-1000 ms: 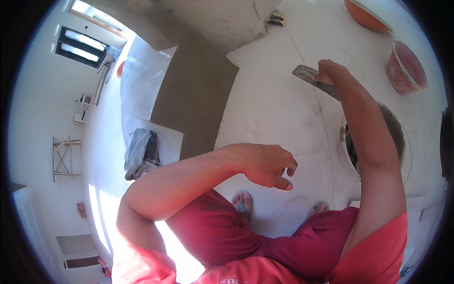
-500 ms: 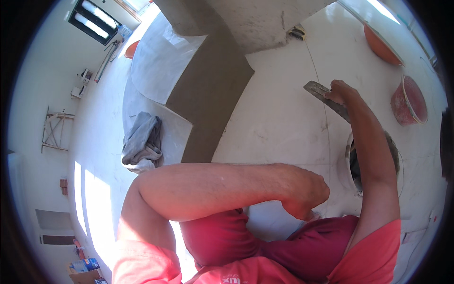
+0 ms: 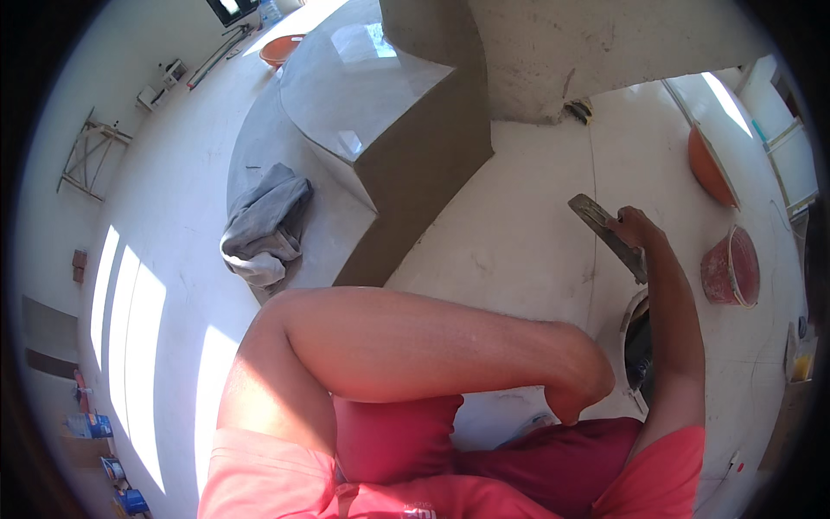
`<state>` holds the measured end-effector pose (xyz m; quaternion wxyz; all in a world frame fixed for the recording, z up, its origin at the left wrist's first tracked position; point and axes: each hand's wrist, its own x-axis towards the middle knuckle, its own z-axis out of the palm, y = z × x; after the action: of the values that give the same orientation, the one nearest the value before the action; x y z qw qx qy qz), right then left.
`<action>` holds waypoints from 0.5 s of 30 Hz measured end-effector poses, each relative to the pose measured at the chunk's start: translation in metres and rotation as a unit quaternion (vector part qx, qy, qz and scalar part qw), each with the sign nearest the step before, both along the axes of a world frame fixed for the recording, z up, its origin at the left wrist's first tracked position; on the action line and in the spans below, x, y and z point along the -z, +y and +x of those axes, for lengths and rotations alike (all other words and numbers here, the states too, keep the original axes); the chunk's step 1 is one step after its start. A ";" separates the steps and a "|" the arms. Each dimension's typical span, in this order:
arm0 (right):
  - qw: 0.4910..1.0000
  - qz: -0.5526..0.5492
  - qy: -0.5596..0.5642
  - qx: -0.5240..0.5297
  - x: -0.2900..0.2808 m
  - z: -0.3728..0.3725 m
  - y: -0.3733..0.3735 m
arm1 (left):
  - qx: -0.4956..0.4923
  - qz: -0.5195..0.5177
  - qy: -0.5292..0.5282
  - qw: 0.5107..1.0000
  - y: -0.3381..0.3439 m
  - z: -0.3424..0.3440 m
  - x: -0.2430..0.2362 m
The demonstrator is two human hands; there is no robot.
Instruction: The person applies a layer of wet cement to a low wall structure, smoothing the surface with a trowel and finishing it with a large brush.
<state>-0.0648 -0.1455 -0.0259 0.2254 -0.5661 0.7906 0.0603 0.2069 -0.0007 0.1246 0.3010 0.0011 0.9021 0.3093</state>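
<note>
My right hand (image 3: 635,229) grips a long, flat, mortar-smeared plastering trowel (image 3: 592,218), held out over the pale floor at the right. Across my lap lies my bent left arm; my left hand (image 3: 584,372) droops at the wrist above my red shorts, its fingers mostly hidden. Ahead to the left stand plastered steps with smooth light-grey tops (image 3: 346,95) and a darker, damp-looking mortar side (image 3: 406,164). A crumpled grey cloth (image 3: 270,221) rests on the lower step. Partly covered by my right forearm is a round bucket (image 3: 635,333) with a dark inside.
A dusty red bucket (image 3: 729,270) and an orange basin (image 3: 711,169) are at the right. Another orange basin (image 3: 279,50) sits beyond the steps. A rough concrete slab (image 3: 596,52) juts in overhead. Along the left wall stand a wooden trestle (image 3: 91,156) and blue containers (image 3: 91,424).
The whole view has shifted and turned with my head, bringing more of the steps in. My right hand still holds the trowel, now slightly lower in the picture.
</note>
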 end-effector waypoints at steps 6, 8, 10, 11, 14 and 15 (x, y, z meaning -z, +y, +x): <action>0.989 -0.088 0.054 -0.109 0.022 -0.029 0.010 | 0.032 -0.027 0.034 0.999 0.010 -0.002 -0.015; 0.988 -0.086 0.063 -0.114 0.024 -0.025 0.010 | 0.046 -0.028 0.049 0.997 0.010 0.003 -0.018; 0.988 -0.084 0.061 -0.116 0.020 -0.022 0.014 | 0.066 -0.042 0.051 0.996 0.011 0.005 -0.018; 0.988 -0.084 0.050 -0.118 0.016 -0.018 0.018 | 0.075 -0.049 0.048 0.995 0.011 0.006 -0.016; 0.990 -0.087 0.007 -0.114 0.013 -0.027 0.024 | 0.086 -0.052 0.046 0.994 0.013 0.005 -0.014; 0.990 -0.088 -0.009 -0.111 0.016 -0.039 0.025 | 0.091 -0.051 0.049 0.993 0.013 0.005 -0.012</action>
<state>-0.1041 -0.1207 -0.0421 0.1738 -0.6685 0.7230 0.0101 0.2120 0.0124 0.1366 0.2833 0.0835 0.9263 0.2339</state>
